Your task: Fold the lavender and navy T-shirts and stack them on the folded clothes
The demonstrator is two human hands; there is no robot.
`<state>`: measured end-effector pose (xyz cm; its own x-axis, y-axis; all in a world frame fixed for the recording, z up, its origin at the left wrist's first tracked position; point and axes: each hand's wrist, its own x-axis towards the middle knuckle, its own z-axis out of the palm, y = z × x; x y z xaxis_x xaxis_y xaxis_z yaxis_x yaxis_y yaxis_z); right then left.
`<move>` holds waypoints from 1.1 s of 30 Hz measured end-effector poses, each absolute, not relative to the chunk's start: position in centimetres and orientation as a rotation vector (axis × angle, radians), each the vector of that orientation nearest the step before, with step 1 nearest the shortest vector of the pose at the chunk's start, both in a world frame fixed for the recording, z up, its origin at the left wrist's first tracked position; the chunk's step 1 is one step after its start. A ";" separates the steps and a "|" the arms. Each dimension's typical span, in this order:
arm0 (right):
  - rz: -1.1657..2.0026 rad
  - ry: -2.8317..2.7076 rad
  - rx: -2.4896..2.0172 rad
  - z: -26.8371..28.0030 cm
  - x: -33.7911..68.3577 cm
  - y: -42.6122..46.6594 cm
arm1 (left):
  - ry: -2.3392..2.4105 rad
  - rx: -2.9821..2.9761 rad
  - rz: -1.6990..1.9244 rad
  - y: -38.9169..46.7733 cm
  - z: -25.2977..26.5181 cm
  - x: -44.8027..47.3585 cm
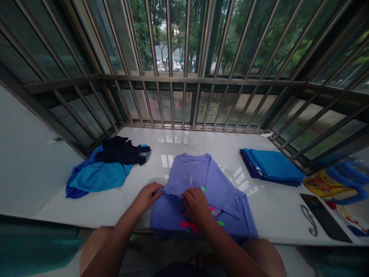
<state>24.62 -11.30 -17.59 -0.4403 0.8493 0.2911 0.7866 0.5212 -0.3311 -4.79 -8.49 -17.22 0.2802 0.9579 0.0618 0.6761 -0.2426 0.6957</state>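
A purple long-sleeved shirt (196,171) with a bright pink and green print lies on the white ledge, collar toward the window. Its right side is folded inward, the sleeve lying over the body, and the hem hangs over the front edge. On the shirt's left side, my left hand (149,196) pinches the fabric at the edge. My right hand (197,204) is closed on the purple cloth near the middle, over part of the print. Between the two hands the fabric is slightly lifted.
A loose heap of blue and black clothes (100,175) lies on the left of the ledge (221,142). At right is a folded blue stack (273,163). A dark phone (325,217), a brown curved strap (309,220) and a blue-yellow container (331,181) lie farther right. Metal bars (187,80) line the window.
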 end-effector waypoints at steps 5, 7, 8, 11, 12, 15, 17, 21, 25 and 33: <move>0.272 -2.520 -1.157 -17.6 26.1 -11.8 | 1.356 2.092 0.683 -8.9 -17.0 -6.9; 0.298 -2.493 -1.209 -17.6 26.6 -11.9 | 1.364 2.121 0.689 -9.0 -17.1 -7.2; 0.289 -2.450 -1.265 -17.6 26.9 -11.8 | 1.368 2.138 0.682 -9.1 -17.2 -7.2; 0.211 -2.313 -1.445 -17.4 27.5 -11.1 | 1.382 2.229 0.618 -9.3 -17.6 -7.3; 0.183 -2.284 -1.506 -17.3 27.6 -10.8 | 1.395 2.264 0.585 -9.4 -17.6 -7.3; 0.150 -2.247 -1.699 -16.7 27.6 -9.7 | 1.473 2.316 0.492 -9.5 -17.6 -7.3; 0.159 -2.257 -1.817 -16.3 27.4 -8.9 | 1.563 2.308 0.460 -9.6 -17.4 -7.1; 0.191 -2.302 -1.937 -15.7 26.9 -7.9 | 1.744 2.289 0.557 -9.2 -16.8 -5.4; 0.177 -2.297 -1.964 -15.4 26.5 -7.7 | 1.650 2.365 0.712 -7.5 -16.8 -1.1; 0.091 -2.230 -1.835 -16.1 29.0 -8.8 | 1.677 2.462 0.427 -3.1 -18.9 5.4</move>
